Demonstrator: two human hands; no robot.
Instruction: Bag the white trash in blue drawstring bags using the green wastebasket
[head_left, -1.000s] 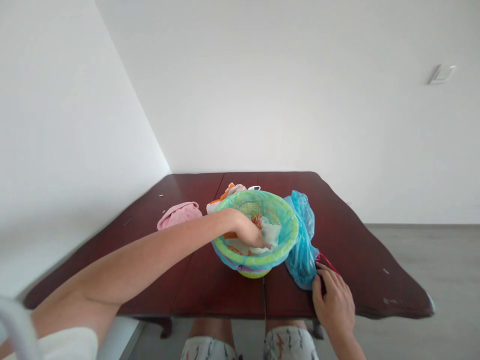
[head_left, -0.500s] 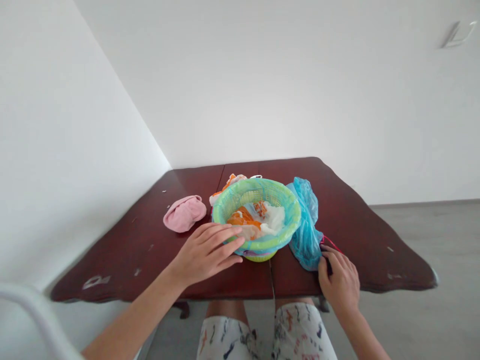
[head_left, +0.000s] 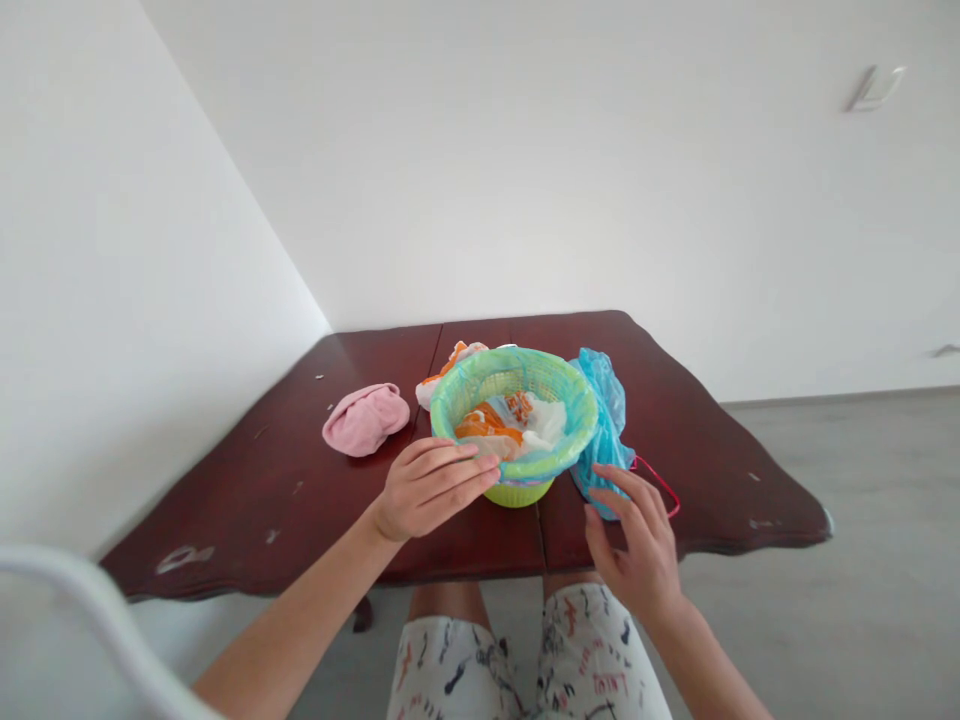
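A light green plastic basket (head_left: 517, 495) lined with a thin blue bag stands in the middle of the table. Crumpled orange and white plastic bags (head_left: 491, 425) lie inside it. My left hand (head_left: 435, 488) rests against the basket's near-left rim, fingers stretched out flat along it. Right of the basket lies a crumpled blue plastic bag (head_left: 604, 395) with a pink-red cord (head_left: 664, 482) at its near end. My right hand (head_left: 637, 540) is at that near end, fingers apart and slightly curled; whether they touch the bag I cannot tell.
A folded pink cloth (head_left: 366, 420) lies left of the basket. Behind the basket's left side sits an orange and white bag (head_left: 429, 392). The dark red wooden table (head_left: 300, 520) reaches the white wall, and its near edge is above my knees. A blurred white curved object (head_left: 90, 600) is at lower left.
My right hand has come off the cord end and moved left, opening its fingers. My left hand has shifted slightly along the rim. The view has turned a little.
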